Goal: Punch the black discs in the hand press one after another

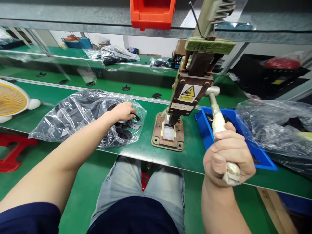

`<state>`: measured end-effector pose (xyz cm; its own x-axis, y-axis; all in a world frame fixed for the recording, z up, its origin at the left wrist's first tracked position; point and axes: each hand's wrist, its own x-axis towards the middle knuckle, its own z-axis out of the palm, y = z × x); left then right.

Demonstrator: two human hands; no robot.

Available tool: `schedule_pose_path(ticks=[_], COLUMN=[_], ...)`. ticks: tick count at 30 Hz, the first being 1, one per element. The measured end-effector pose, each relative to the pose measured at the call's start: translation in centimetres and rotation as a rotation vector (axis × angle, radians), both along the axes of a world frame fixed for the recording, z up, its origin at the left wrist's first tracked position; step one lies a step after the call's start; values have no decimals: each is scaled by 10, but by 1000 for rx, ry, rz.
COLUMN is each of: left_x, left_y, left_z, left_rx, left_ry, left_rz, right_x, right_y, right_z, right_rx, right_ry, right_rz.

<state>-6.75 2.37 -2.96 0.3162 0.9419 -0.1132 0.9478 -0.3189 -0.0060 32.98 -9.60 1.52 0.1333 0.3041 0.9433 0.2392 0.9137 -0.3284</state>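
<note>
My left hand [124, 111] reaches into the mouth of a clear plastic bag [78, 115] full of black ring-shaped parts, its fingers curled on one black part [133, 123]. My right hand [227, 156] is wrapped in a fist round the cloth-wound lever handle [216, 118] of a small hand press [187, 94]. The press stands on a rusty base plate [158, 136] with a white block [168, 132] under its ram.
A blue tray [258, 152] with black parts lies right of the press, beside another plastic bag [275, 126]. A yellow fan [11, 100] stands at the far left. Loose black parts lie on the green belt [109, 83] behind. An orange bin [152, 13] hangs overhead.
</note>
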Motion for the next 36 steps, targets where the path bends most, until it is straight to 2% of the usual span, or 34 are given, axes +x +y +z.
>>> schedule_pose_path(ticks=[2,4,6,9,13,16,19,22,25,28,36], left_x=[2,7,16,39,83,113,136,152,161,165,170], left_y=[-1,-5,-12,-23,-32,-34,-32,-28,-23,-19,-4], left_z=[4,11,18,21,9,-3,-9,-13,-15,-17,-13], left_rx=[-28,-35,-52,-185,-283,-307,-384,-439,-453,-481,-680], left_ry=[13,-73,-260,-618,-964,-1120,-1234,-1289,-1306,-1246,-1095], left_rz=[35,77,111,129,128,141,232,326,335,333,398], right_x=[1,2,2,0,-2,-1,-1,-2,-2,-1,0], right_y=[0,-1,-2,-4,-6,-5,-5,-5,-6,-6,-7], right_z=[0,0,0,0,0,-1,-1,-2,-2,-3,-3], right_rx=[8,9,-5,-13,-21,-28,-20,-19,-25,-30,-38], right_ry=[-6,-7,-6,6,15,16,8,17,21,11,16], right_rz=[9,22,23,22,15,4,10,8,14,17,0])
